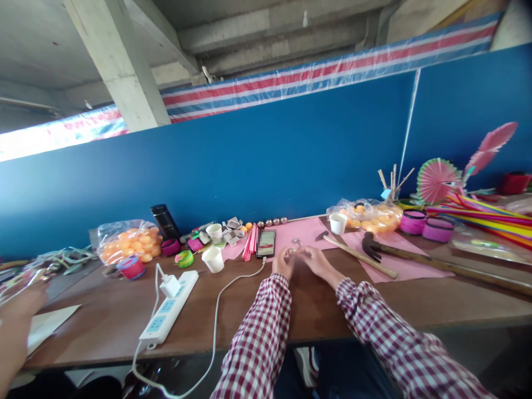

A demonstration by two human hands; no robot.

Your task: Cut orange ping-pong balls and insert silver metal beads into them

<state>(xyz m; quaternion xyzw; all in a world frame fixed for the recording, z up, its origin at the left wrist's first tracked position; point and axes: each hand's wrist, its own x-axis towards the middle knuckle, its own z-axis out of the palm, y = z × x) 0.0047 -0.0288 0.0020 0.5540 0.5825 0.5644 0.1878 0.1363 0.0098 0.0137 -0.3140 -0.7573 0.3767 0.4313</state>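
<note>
My left hand [283, 262] and my right hand [315, 259] meet over the table's front half, by the edge of a pink paper sheet [301, 233]. Their fingers are pinched together around a small shiny metal piece [292, 251], too small to tell its kind. Just beyond the fingertips lies another little shiny bit [296, 241] on the paper. A smartphone [266, 244] on its charging cable rests left of my hands. To their right is a small hammer [361, 256] with a pale wooden handle.
A claw hammer [415, 257] lies at right. White paper cups [213, 259] and a power strip [169, 309] stand left, with bagged orange balls [133, 243] behind. Several metal balls [268, 223] line the back. Another person's hand [19, 321] is at far left.
</note>
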